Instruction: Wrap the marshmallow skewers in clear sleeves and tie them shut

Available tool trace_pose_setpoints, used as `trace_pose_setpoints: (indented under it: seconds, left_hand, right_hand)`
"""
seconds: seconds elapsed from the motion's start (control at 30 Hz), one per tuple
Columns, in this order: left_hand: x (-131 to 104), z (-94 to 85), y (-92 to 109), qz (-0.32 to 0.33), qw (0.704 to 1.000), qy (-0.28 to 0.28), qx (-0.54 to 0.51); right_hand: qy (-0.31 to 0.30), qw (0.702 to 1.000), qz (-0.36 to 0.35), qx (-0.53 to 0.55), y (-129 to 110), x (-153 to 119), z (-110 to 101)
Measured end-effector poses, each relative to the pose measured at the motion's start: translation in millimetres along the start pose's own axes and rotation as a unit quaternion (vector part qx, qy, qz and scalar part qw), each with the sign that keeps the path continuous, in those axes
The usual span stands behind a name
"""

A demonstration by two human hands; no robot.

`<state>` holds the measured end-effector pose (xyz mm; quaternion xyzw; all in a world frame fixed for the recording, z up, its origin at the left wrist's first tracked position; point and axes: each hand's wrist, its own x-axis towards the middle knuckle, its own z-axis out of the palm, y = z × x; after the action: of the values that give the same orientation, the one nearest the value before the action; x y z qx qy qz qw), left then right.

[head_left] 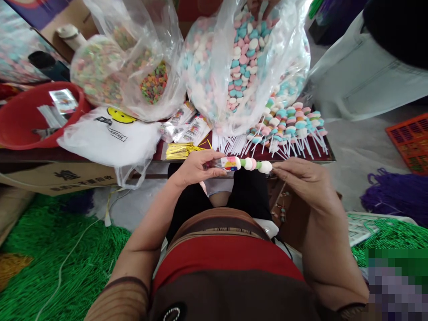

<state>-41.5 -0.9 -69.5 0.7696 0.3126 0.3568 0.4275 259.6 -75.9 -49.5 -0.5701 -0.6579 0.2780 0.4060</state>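
My left hand [195, 168] is closed, pinching a small printed plastic bag [230, 163] between thumb and fingers. The end of a marshmallow skewer [249, 164] sits inside that bag's mouth; its white, pink and green pieces show outside it. My right hand [306, 180] pinches the skewer's other end, where the stick is mostly hidden by the fingers. Just beyond my hands lie gold twist ties [180, 150], a row of white sticks [230, 145], printed bags [194, 129] and a pile of finished marshmallow skewers [294, 122].
A large clear bag of marshmallows [244, 67] stands behind, another person's hand [259, 8] at its top. Leftward are a bag of gummy rings [154, 82], a white smiley bag [110, 133] and a red basin [30, 138]. A person in pale jeans [371, 76] stands right.
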Motion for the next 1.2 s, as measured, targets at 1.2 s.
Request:
trace_pose_setpoints:
  seconds: [1.2]
  left_hand:
    - [24.0,-28.9,131.4,0.373,0.857,-0.053,0.353]
  right_hand:
    - [-0.062,0.808,0.130,0.571,-27.0,35.1,120.2]
